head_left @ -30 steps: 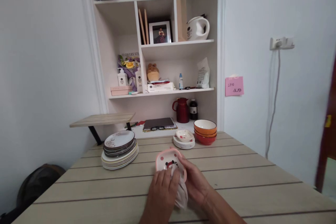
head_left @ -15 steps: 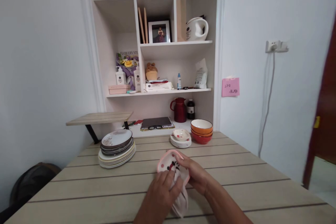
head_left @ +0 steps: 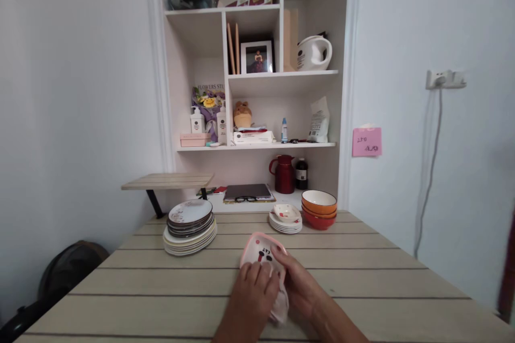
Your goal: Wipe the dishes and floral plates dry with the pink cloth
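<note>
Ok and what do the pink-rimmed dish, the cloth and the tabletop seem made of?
Pink-rimmed dish: probably glazed ceramic, judging by its smooth, printed surface, though melamine is possible.
Cloth: soft fabric, matt, bunched in folds.
Tabletop: wood or wood-look laminate, matt, pale with dark lines across.

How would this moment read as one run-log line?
left hand: cloth pressed against pink-rimmed dish | right hand: holds same dish | beyond: plate stack, bowl stack
</note>
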Action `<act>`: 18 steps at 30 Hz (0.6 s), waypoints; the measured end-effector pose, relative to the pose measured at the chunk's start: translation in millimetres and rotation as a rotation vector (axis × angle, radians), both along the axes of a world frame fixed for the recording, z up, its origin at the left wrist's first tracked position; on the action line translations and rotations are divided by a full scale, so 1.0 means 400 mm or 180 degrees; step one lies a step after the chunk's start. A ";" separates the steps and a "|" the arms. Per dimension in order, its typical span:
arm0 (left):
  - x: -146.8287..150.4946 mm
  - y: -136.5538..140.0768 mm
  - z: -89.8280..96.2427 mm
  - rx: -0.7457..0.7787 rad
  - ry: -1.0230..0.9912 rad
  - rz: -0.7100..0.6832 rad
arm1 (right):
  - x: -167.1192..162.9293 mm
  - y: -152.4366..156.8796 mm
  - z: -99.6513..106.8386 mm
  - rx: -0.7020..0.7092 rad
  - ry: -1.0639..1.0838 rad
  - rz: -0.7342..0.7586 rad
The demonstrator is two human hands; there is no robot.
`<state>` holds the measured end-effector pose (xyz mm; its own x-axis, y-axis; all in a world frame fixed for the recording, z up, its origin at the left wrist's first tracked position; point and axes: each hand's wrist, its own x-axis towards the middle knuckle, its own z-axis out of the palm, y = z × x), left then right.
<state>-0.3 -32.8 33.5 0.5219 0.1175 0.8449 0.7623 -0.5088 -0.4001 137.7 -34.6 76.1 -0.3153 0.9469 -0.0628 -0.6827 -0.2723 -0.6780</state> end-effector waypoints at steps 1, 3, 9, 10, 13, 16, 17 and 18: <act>0.001 0.001 -0.001 -0.0021 0.0053 -0.0042 | 0.001 0.001 0.003 -0.0017 -0.0121 -0.0106; 0.002 0.003 -0.002 -0.0169 0.0182 -0.0027 | 0.011 0.003 0.014 0.0131 -0.0384 -0.0244; -0.002 0.007 0.000 -0.0675 -0.0026 0.0349 | 0.053 0.012 0.034 0.0711 -0.1281 -0.0393; -0.003 0.007 0.000 -0.0654 -0.0066 0.0358 | 0.056 0.012 0.033 0.0681 -0.1333 -0.0364; -0.004 0.008 -0.001 -0.0482 -0.0082 0.0337 | 0.055 0.010 0.028 0.0668 -0.1340 -0.0289; -0.008 0.009 -0.003 -0.0357 -0.0121 0.0336 | 0.052 0.009 0.024 0.0569 -0.1248 -0.0327; -0.010 0.009 -0.004 -0.0345 -0.0131 0.0310 | 0.052 0.011 0.022 0.0474 -0.1220 -0.0353; -0.013 0.009 -0.004 -0.0346 -0.0147 0.0264 | 0.052 0.014 0.020 0.0385 -0.1183 -0.0378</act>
<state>-5.4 -29.3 32.0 0.4674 0.2506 0.8478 0.8198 -0.4817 -0.3096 158.6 -29.1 84.2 -0.1800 0.9829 -0.0379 -0.4071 -0.1095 -0.9068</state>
